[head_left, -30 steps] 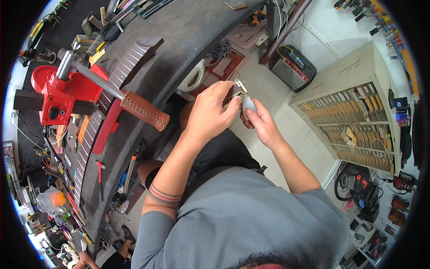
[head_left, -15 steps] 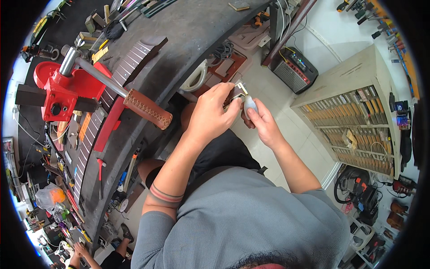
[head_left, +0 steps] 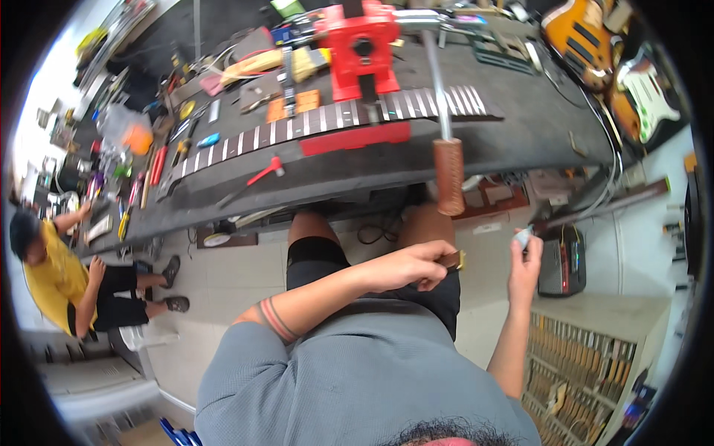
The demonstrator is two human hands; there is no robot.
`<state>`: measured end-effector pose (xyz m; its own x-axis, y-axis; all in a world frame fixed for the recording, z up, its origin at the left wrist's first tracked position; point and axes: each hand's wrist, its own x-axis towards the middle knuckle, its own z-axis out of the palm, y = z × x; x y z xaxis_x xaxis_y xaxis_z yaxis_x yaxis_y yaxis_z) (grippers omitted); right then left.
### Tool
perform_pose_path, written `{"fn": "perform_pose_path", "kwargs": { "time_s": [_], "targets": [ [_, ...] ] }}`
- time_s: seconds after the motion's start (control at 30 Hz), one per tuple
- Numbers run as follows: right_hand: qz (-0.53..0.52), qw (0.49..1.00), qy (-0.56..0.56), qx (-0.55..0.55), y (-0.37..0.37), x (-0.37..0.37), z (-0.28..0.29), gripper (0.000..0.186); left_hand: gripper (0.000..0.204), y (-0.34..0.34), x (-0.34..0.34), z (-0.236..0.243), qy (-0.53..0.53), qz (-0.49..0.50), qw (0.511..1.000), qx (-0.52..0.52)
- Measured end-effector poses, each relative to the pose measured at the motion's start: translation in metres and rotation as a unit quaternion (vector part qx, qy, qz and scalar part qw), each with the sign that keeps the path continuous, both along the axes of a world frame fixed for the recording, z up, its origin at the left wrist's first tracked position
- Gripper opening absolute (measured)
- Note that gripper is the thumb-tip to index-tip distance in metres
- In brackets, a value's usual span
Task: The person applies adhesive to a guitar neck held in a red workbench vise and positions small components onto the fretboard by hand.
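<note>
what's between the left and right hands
The head view shows the yellow-edged brown piece jutting from the left hand, then pale floor beneath the gap to the right hand.

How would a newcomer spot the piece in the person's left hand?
Start at the grey shirt filling the lower middle. Follow the banded left forearm to the left hand. The small brown piece juts from it; a yellow edge sets it apart from the pale tool in the right hand.
</note>
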<state>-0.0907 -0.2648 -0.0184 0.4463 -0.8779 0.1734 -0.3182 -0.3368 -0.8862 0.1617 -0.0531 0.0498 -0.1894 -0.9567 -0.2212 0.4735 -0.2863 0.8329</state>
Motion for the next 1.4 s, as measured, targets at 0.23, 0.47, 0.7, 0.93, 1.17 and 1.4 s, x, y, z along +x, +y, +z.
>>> {"fn": "perform_pose_path", "kwargs": {
  "time_s": [0.23, 0.47, 0.7, 0.93, 1.17, 1.4],
  "targets": [
    [-0.060, 0.973, -0.044, -0.220, -0.132, 0.106, 0.064, 0.032, 0.036, 0.105, 0.065, 0.068, -0.146, 0.363, 0.918, -0.063],
    [-0.079, 0.953, 0.084, -0.279, -0.187, 0.178, 0.054, 0.034, 0.035, 0.141, 0.244, 0.134, -0.512, 0.477, 0.714, -0.009],
    [-0.072, 0.945, 0.094, -0.305, -0.185, 0.184, 0.050, 0.041, 0.035, 0.058, 0.354, 0.127, -0.758, 0.318, 0.565, 0.071],
    [-0.023, 0.986, -0.160, -0.029, -0.028, 0.146, 0.099, 0.042, 0.047, 0.063, 0.233, 0.166, -0.760, 0.419, 0.315, -0.384],
    [0.070, 0.994, -0.051, -0.061, 0.078, 0.219, 0.155, 0.023, 0.036, 0.032, 0.224, 0.177, -0.798, 0.328, 0.225, -0.453],
    [0.031, 0.996, -0.039, -0.079, 0.080, 0.218, 0.145, 0.027, 0.033, 0.014, 0.221, 0.183, -0.735, 0.387, 0.289, -0.475]
  ]
}}
